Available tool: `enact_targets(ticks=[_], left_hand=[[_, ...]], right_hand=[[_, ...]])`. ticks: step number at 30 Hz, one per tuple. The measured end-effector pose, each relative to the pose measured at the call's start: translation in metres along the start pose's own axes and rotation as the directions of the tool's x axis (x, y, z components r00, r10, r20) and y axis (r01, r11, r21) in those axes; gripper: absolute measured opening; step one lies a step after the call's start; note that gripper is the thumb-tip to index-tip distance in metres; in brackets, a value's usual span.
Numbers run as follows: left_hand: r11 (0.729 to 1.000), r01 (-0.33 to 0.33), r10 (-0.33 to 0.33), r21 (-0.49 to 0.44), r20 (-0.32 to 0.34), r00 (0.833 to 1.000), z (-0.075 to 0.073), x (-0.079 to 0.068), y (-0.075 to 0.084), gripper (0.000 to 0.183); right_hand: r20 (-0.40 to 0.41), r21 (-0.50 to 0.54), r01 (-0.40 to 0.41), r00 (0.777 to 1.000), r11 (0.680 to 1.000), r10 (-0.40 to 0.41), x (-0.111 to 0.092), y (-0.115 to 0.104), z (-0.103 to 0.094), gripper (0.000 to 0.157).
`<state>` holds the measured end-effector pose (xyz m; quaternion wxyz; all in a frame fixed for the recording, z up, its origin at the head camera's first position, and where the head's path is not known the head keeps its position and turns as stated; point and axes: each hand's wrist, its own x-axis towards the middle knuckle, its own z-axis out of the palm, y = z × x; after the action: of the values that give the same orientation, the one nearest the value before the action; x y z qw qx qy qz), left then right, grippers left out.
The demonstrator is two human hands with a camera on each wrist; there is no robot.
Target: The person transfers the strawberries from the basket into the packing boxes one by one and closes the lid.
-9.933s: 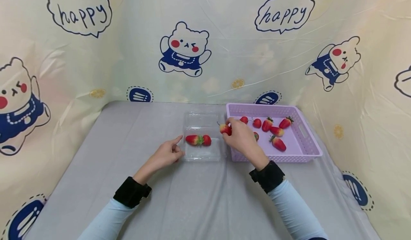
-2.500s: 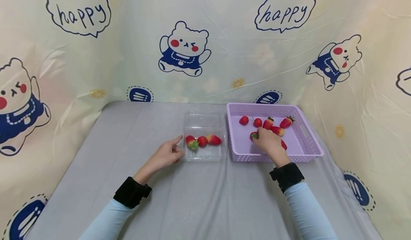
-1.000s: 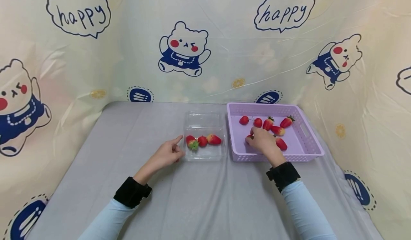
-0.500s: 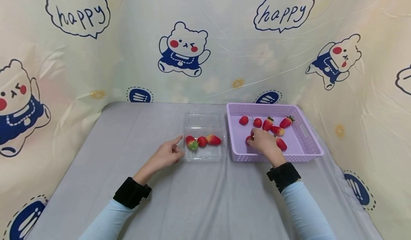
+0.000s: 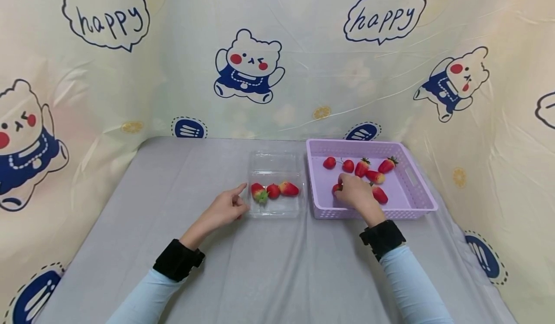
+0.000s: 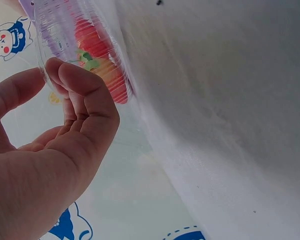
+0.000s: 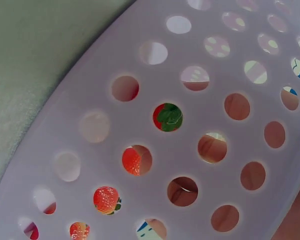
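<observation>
Beside the left edge of an open clear plastic clamshell box (image 5: 275,209), my left hand (image 5: 223,208) pinches the box's thin rim between thumb and fingers, as the left wrist view shows. Three strawberries lie in a row in the box: one with green leaves (image 5: 259,193), a small one (image 5: 273,191) and a yellow-tipped one (image 5: 288,188). My right hand (image 5: 357,192) reaches into a lilac basket (image 5: 321,212) and pinches a red strawberry (image 5: 336,188), mostly hidden by the fingers. In the right wrist view, its green leaves (image 7: 168,118) show through a basket hole.
Several more strawberries lie in the basket, including one near its right back (image 5: 387,165) and one beside the right hand (image 5: 379,194). Basket and box stand side by side on a grey cloth (image 5: 260,271). A printed curtain (image 5: 312,83) surrounds the table.
Earlier the right hand held a strawberry over the basket's left edge, with two in the box; now three lie there. It then returned to the basket, moved slightly left and barely moved since. Left hand still.
</observation>
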<state>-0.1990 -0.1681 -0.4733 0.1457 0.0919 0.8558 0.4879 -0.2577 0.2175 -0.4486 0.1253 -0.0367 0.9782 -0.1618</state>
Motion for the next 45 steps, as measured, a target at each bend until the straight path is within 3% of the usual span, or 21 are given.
enact_targets(ticks=[27,45], left_hand=[[1.000,-0.002,0.003,-0.019,0.008,1.000,0.000,-0.001,-0.002,0.074],[1.000,0.004,-0.004,-0.010,0.005,1.000,0.000,0.001,-0.002,0.073]], right_hand=[[-0.130,0.085,0.058,0.990,0.995,-0.047,-0.006,-0.001,0.000,0.044],[-0.185,0.086,0.142,0.975,0.986,-0.124,-0.012,-0.012,-0.007,0.039]])
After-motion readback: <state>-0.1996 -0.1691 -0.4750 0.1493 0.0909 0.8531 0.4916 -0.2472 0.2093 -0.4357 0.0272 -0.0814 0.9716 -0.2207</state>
